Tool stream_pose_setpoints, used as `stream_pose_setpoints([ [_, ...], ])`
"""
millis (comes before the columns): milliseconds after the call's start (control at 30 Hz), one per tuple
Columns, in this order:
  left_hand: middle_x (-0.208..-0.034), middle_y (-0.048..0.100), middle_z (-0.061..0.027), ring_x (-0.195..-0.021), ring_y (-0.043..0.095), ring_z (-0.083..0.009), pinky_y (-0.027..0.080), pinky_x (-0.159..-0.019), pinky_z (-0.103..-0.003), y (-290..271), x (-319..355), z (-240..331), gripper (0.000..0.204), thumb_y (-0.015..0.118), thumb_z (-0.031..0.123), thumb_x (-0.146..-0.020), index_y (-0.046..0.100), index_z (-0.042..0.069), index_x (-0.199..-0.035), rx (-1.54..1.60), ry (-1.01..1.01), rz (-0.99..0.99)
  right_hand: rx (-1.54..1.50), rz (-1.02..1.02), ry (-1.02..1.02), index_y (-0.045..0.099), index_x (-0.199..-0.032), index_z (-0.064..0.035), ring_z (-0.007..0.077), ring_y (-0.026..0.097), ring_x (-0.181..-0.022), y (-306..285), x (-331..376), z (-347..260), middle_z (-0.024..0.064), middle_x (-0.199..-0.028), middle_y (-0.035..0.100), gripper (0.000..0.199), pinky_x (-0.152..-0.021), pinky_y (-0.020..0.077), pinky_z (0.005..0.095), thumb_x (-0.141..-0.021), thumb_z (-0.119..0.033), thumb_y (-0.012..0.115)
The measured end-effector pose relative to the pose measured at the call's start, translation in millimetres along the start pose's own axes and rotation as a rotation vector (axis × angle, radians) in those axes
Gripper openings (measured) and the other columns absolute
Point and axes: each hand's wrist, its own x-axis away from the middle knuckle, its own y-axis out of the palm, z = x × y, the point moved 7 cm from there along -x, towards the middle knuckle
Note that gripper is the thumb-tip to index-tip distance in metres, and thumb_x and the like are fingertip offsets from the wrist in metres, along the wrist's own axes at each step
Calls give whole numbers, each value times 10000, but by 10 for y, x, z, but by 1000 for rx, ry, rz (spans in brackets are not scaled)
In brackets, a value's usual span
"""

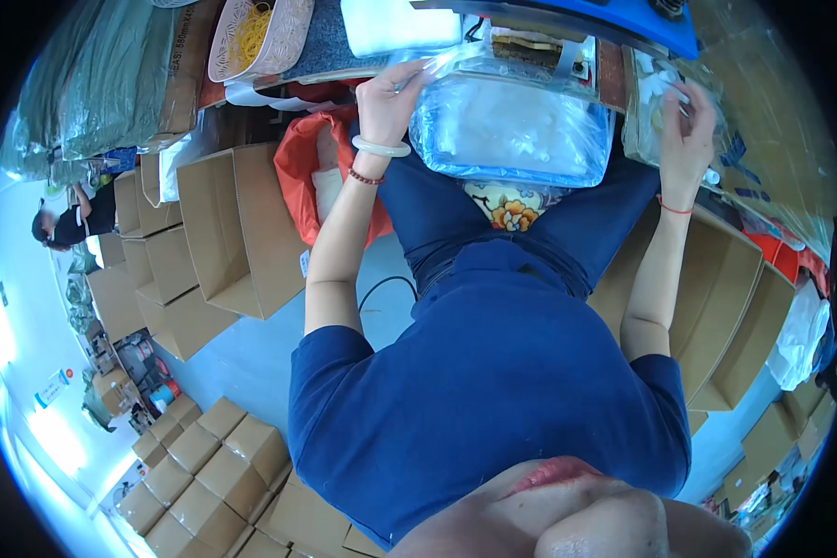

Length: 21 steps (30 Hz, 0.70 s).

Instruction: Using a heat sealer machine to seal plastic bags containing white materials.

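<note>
A large clear plastic bag (511, 130) stuffed with white material lies on my lap, against the blue worktable edge (577, 19). My left hand (391, 100), with a pale bangle and a red bead bracelet at the wrist, pinches the bag's upper left corner. My right hand (688, 126), with a red string at the wrist, grips a smaller clear plastic packet (649, 121) just right of the big bag. My blue shirt and blue trousers fill the middle of the view.
An orange-red bag (307, 177) sits by my left forearm. Open cardboard boxes stand at the left (232, 223) and right (716, 298), with closed ones stacked at lower left (205, 465). A patterned basket of yellow rubber bands (251, 37) is at the top. Another person (65, 223) is at the far left.
</note>
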Motion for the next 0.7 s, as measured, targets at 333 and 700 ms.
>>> stream_pose_setpoints([
  [333,-837,717,-24,-758,600,-38,477,-686,-179,431,250,360,202,753,130,-842,738,1,-997,563,-362,-362,-600,-562,187,659,-1109,-41,61,563,-873,573,477,-844,25,-1064,653,224,-769,461,208,-908,-139,680],
  [700,-909,724,-59,-816,639,-88,507,-757,-222,612,432,479,232,691,180,-900,721,5,-1050,479,-344,-743,-177,-656,-407,662,-1032,-29,276,611,-819,551,181,-1224,106,-982,663,235,-773,493,346,-863,-192,678],
])
